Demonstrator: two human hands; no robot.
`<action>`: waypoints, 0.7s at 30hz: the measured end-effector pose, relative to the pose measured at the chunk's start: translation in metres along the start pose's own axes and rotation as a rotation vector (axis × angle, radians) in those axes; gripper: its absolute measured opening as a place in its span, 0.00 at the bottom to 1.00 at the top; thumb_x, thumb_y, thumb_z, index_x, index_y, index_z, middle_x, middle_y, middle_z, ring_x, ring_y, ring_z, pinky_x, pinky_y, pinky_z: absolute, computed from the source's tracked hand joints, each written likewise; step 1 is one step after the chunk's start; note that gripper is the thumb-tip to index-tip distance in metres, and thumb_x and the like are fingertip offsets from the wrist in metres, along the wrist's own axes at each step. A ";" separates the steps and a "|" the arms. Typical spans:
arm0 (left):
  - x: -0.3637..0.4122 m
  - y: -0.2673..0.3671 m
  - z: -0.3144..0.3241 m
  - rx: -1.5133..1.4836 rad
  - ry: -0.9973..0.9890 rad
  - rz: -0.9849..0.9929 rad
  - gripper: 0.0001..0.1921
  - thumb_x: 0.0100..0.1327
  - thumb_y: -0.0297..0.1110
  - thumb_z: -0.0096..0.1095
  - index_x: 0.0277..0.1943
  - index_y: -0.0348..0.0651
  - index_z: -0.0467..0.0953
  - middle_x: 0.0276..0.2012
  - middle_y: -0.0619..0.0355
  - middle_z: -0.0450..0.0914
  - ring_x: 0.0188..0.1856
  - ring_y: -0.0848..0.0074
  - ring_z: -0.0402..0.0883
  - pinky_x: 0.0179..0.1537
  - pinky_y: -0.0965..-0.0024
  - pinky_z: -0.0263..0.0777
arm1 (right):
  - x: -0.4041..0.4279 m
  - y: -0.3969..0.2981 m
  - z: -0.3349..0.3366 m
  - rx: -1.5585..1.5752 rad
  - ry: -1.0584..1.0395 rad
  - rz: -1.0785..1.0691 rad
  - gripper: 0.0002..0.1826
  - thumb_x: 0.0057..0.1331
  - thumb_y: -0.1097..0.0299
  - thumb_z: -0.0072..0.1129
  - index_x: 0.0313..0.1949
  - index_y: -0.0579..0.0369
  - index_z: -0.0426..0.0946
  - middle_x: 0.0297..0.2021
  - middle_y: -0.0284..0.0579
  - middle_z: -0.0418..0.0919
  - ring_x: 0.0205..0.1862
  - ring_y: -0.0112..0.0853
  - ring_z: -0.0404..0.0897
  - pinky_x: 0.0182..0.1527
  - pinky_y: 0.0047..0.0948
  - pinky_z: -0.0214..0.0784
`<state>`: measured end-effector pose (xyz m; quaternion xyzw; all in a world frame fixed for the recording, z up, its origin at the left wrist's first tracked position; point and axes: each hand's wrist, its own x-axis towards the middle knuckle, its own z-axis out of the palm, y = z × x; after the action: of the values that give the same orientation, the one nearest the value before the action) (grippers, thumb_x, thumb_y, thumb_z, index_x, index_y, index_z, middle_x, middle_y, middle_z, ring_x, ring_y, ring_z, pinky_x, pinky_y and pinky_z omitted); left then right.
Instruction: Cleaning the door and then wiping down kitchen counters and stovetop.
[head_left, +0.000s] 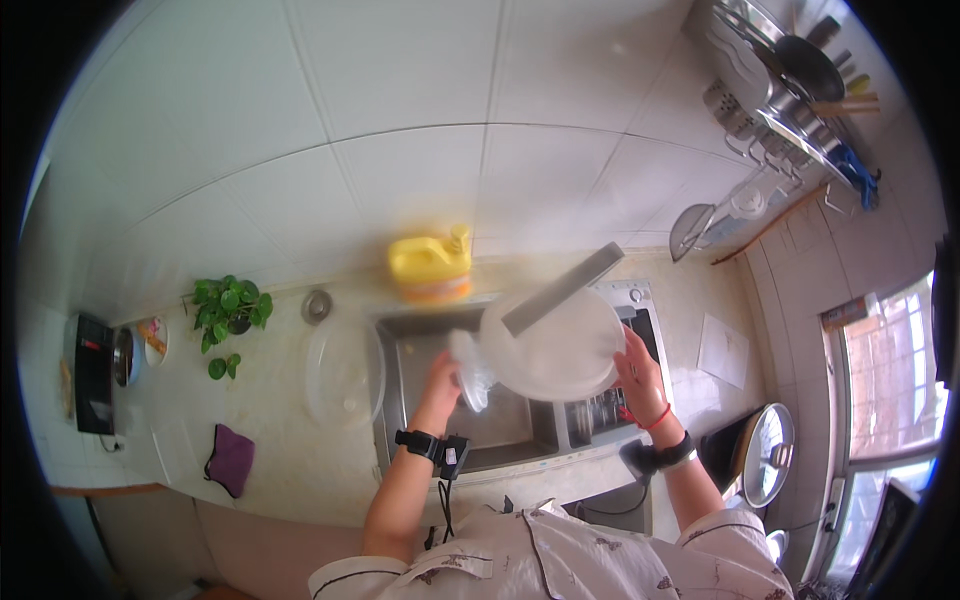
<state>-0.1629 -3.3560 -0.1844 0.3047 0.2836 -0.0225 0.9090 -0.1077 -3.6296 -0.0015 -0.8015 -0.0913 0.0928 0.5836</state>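
My right hand (641, 375) grips the right rim of a round white plastic container or lid (551, 367), held over the stainless steel sink (487, 431). A grey faucet spout (566, 289) crosses above this round piece and hides part of it. In my left hand (441, 386) is a translucent plastic piece (472, 375), blurred, close to the round piece's left edge; its exact kind is unclear. Left of the sink, a clear plastic basin (319, 382) rests on the counter. Behind the sink stands a yellow detergent jug (430, 266).
On the left counter (289, 450) are a potted plant (229, 304), a purple cloth (231, 461) and a small metal dish (316, 306). To the right are a white sheet (724, 349) and a pot with a glass lid (769, 454). A utensil rack (795, 135) hangs upper right.
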 end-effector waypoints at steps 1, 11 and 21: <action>0.001 -0.001 -0.004 -0.052 -0.018 0.017 0.20 0.54 0.22 0.48 0.52 0.38 0.62 0.41 0.52 0.72 0.42 0.67 0.73 0.44 0.65 0.68 | 0.001 -0.004 0.002 -0.075 -0.023 -0.015 0.20 0.63 0.71 0.43 0.55 0.56 0.58 0.45 0.46 0.69 0.41 0.27 0.71 0.29 0.21 0.72; -0.008 0.005 -0.016 0.032 0.006 0.141 0.17 0.57 0.22 0.45 0.51 0.32 0.63 0.45 0.50 0.72 0.46 0.67 0.72 0.48 0.66 0.66 | 0.004 0.016 0.028 -0.462 -0.048 -0.268 0.22 0.55 0.71 0.52 0.51 0.46 0.64 0.42 0.54 0.68 0.41 0.49 0.71 0.43 0.36 0.66; -0.078 0.055 -0.009 0.073 -0.039 0.239 0.16 0.59 0.28 0.47 0.49 0.29 0.65 0.45 0.51 0.72 0.46 0.71 0.71 0.49 0.70 0.64 | -0.024 0.110 0.050 -0.329 -0.076 0.115 0.27 0.56 0.68 0.52 0.55 0.48 0.56 0.43 0.57 0.64 0.44 0.46 0.69 0.41 0.39 0.69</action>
<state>-0.2208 -3.3163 -0.1193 0.3687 0.2264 0.0697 0.8989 -0.1398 -3.6229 -0.1201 -0.8860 -0.0813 0.1403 0.4344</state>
